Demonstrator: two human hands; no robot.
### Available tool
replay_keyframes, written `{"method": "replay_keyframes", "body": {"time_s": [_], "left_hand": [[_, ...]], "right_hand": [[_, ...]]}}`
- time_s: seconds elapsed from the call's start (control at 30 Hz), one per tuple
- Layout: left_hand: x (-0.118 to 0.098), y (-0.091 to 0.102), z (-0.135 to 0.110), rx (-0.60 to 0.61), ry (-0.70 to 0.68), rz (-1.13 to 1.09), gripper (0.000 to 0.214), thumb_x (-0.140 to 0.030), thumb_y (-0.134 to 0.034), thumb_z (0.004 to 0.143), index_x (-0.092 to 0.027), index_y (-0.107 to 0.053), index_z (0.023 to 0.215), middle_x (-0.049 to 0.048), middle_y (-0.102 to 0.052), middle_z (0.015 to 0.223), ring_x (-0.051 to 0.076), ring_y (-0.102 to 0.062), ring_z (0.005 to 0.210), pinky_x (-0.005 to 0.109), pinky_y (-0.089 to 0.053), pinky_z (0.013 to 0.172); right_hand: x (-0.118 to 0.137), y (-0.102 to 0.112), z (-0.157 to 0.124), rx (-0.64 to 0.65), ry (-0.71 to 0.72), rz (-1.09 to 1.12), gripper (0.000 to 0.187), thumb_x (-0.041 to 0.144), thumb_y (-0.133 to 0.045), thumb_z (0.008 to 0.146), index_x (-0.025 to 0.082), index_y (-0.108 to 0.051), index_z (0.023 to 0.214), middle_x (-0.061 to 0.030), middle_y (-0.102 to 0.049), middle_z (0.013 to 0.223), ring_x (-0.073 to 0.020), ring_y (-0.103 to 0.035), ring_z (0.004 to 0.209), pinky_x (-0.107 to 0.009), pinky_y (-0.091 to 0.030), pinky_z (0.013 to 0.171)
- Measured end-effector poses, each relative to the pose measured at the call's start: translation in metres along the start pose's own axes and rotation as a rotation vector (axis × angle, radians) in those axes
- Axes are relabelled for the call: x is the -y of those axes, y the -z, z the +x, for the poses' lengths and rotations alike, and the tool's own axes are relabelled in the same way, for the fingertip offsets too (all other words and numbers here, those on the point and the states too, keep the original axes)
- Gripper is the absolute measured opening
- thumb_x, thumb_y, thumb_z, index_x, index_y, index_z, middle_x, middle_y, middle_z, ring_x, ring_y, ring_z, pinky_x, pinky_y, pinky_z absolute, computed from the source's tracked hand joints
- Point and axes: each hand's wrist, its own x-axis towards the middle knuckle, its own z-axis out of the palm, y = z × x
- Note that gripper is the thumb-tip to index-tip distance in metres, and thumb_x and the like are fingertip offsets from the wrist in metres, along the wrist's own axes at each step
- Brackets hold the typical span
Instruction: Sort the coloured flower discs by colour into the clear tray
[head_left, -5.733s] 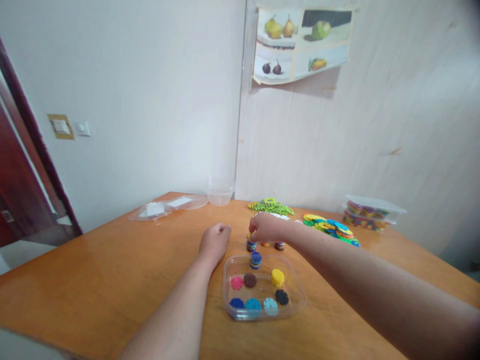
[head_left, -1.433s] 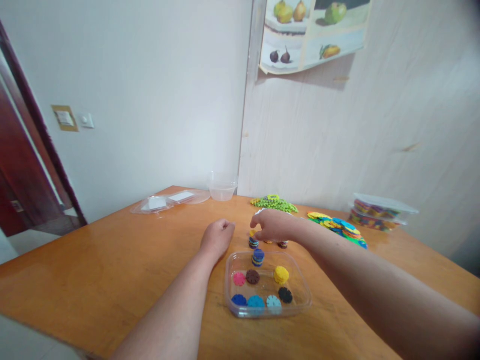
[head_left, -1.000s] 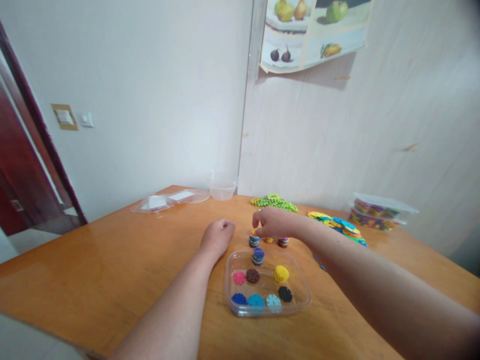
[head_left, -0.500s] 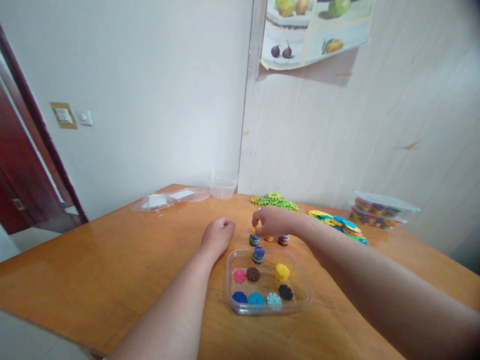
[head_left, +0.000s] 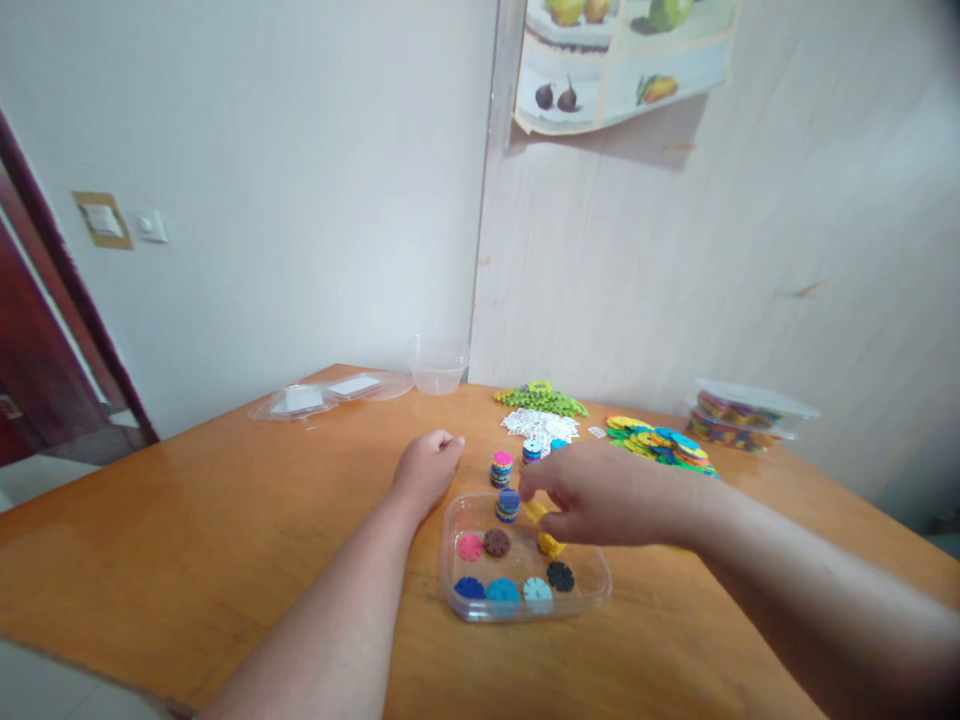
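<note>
Yellow disc (head_left: 535,512) is pinched in the right hand (head_left: 607,495), with the tray (head_left: 559,607) under it. Left hand (head_left: 427,468) is curled up nearby.

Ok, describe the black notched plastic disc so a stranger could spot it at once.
On the orange-brown wooden table, find the clear plastic tray. In its near right part lies the notched plastic disc, just right of the pale blue disc. Of those lying flat there, it alone is black.
</note>
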Motion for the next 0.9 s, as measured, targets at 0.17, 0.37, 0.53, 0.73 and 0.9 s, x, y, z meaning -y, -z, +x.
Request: {"method": "replay_keyframes", "body": {"time_s": [0.17, 0.37, 0.53, 0.73, 0.9], "left_hand": [[0.0, 0.001, 0.0, 0.009, 0.002, 0.021, 0.038, -0.051, -0.049, 0.082, -0.019, -0.06, 0.067, 0.0003, -0.063, 0.06, 0.015, -0.056, 0.06, 0.024, -0.032, 0.055], [-0.001, 0.001, 0.0, 0.0, -0.005, 0.042, 0.037, -0.05, -0.049, 0.082, -0.019, -0.059, 0.065, -0.0001, -0.063, 0.058, 0.015, -0.057, 0.06, 0.024, -0.033, 0.055], [-0.003, 0.002, -0.001, 0.006, -0.01, 0.041, 0.037, -0.05, -0.049, 0.082, -0.019, -0.059, 0.065, 0.0, -0.063, 0.058, 0.015, -0.057, 0.059, 0.024, -0.034, 0.056], [-0.006, 0.002, -0.002, 0.011, 0.006, 0.026, 0.037, -0.05, -0.05, 0.081, -0.018, -0.059, 0.065, 0.0, -0.063, 0.057, 0.015, -0.057, 0.058, 0.024, -0.034, 0.056], [-0.003, 0.002, -0.001, 0.007, 0.005, 0.036, 0.036, -0.05, -0.05, 0.081, -0.018, -0.06, 0.066, 0.0005, -0.063, 0.059, 0.015, -0.057, 0.06, 0.024, -0.033, 0.056]], "right_hand": [[0.002, -0.01, -0.009, 0.025, 0.028, -0.109, 0.033, 0.03, -0.058, 0.077, 0.035, -0.069, 0.107, -0.0016, -0.074, 0.088, -0.0218, -0.066, 0.077, -0.029, -0.037, 0.062], [0.005, -0.015, -0.007, 0.101, -0.012, -0.229, 0.028, 0.027, -0.059, 0.078, 0.03, -0.07, 0.104, -0.0044, -0.074, 0.083, -0.0241, -0.068, 0.076, -0.029, -0.038, 0.06], [0.01, -0.014, -0.006, 0.145, -0.048, -0.306, 0.028, 0.021, -0.058, 0.08, 0.024, -0.069, 0.105, -0.0087, -0.073, 0.083, -0.0244, -0.068, 0.075, -0.028, -0.037, 0.058], [0.011, -0.016, -0.004, 0.143, 0.004, -0.281, 0.027, 0.022, -0.055, 0.081, 0.027, -0.071, 0.102, -0.0063, -0.073, 0.079, -0.0237, -0.068, 0.075, -0.029, -0.037, 0.058], [0.01, -0.017, -0.004, 0.111, -0.025, -0.256, 0.03, 0.019, -0.054, 0.079, 0.027, -0.07, 0.104, -0.006, -0.074, 0.084, -0.0233, -0.068, 0.078, -0.029, -0.039, 0.062]]}}
